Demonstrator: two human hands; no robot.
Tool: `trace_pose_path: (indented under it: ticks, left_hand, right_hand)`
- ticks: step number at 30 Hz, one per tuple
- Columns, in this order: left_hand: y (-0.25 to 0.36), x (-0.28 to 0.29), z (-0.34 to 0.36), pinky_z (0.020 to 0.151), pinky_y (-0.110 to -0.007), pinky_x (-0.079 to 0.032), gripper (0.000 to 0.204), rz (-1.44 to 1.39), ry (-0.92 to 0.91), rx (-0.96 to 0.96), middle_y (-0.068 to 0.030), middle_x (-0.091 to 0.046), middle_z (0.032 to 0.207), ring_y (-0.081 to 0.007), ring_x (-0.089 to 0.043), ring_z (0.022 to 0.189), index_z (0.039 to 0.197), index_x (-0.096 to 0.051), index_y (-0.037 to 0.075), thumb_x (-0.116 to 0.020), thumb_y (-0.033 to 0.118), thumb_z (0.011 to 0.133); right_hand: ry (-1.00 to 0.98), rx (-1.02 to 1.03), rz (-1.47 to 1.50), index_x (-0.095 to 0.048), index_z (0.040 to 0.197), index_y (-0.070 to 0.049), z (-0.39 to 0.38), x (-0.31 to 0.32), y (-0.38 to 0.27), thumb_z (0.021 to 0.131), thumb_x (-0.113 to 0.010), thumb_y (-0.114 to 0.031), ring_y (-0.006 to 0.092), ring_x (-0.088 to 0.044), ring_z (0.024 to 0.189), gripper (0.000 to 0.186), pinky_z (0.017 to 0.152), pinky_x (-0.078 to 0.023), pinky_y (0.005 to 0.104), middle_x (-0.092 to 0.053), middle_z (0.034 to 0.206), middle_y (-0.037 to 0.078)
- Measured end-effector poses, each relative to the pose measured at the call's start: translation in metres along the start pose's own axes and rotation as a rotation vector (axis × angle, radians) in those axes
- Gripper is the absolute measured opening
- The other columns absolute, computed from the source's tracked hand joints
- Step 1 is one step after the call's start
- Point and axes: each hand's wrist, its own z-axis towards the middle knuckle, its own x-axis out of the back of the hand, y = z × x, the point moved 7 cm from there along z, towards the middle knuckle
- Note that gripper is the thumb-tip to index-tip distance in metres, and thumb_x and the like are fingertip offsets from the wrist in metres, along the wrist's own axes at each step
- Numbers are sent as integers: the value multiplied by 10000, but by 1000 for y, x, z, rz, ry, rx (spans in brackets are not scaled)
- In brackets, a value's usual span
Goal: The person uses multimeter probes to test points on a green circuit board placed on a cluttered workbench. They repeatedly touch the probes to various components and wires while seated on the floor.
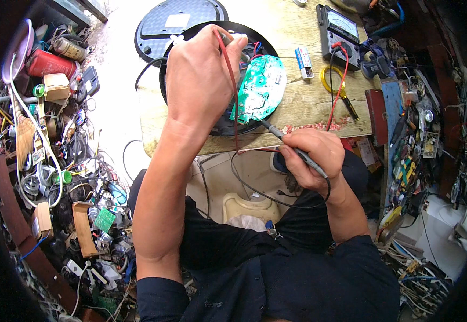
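My left hand is closed around a test probe, whose red lead hangs down past the wrist. That probe's tip is hidden by my fingers, over the open round black housing. A green circuit board lies tilted on the housing, its soldered side up. My right hand grips a grey-black test probe like a pen, its tip at the board's lower edge; contact is too small to confirm. The black lead loops below my right hand.
An analog multimeter stands at the table's back right, leads plugged in. Near it lie a yellow-rimmed magnifying glass and a small battery box. A round black cover sits at the far left. Cluttered parts heap on both sides.
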Motion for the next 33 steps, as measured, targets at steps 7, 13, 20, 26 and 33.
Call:
trace_pose_path:
  ticks: [7, 13, 20, 26, 33]
  left_hand:
    - [-1, 0, 0, 558, -405, -543, 283, 8, -2, 1, -201, -668, 639, -374, -698, 583, 859, -716, -7, -764, 238, 993]
    - [-1, 0, 0, 564, -399, -553, 287, 6, -17, 7, -201, -676, 641, -375, -708, 590, 856, -710, -10, -759, 234, 997]
    - [-2, -1, 2, 565, -396, -553, 282, -5, -15, 19, -207, -678, 649, -373, -711, 594, 866, -713, -13, -775, 235, 986]
    - [-7, -1, 3, 579, -401, -545, 288, 5, -19, 68, -206, -683, 661, -367, -703, 596, 888, -722, -22, -785, 245, 978]
    - [-4, 0, 3, 562, -379, -526, 271, -19, -32, 77, -193, -682, 656, -331, -695, 565, 924, -729, -25, -776, 233, 993]
  right_hand:
    - [34, 13, -11, -742, 1056, -15, 1, 5, -2, 797, -844, 14, 297, -767, 762, 280, 663, -608, 381, -765, 894, 128]
    - [111, -149, -2, -726, 1140, 27, -3, 19, 7, 861, -814, 36, 299, -730, 805, 292, 727, -578, 367, -749, 962, 183]
    - [215, -367, 152, -713, 1139, 52, -7, 39, 27, 958, -769, -18, 245, -704, 817, 202, 728, -559, 349, -735, 953, 156]
    - [346, -422, 431, -686, 1133, 30, 10, 51, 31, 1048, -679, -77, 77, -604, 657, 137, 587, -485, 229, -695, 869, 90]
    - [392, -502, 473, -699, 1061, 27, -8, 42, 58, 1008, -668, -35, 100, -617, 662, 88, 593, -498, 256, -702, 860, 93]
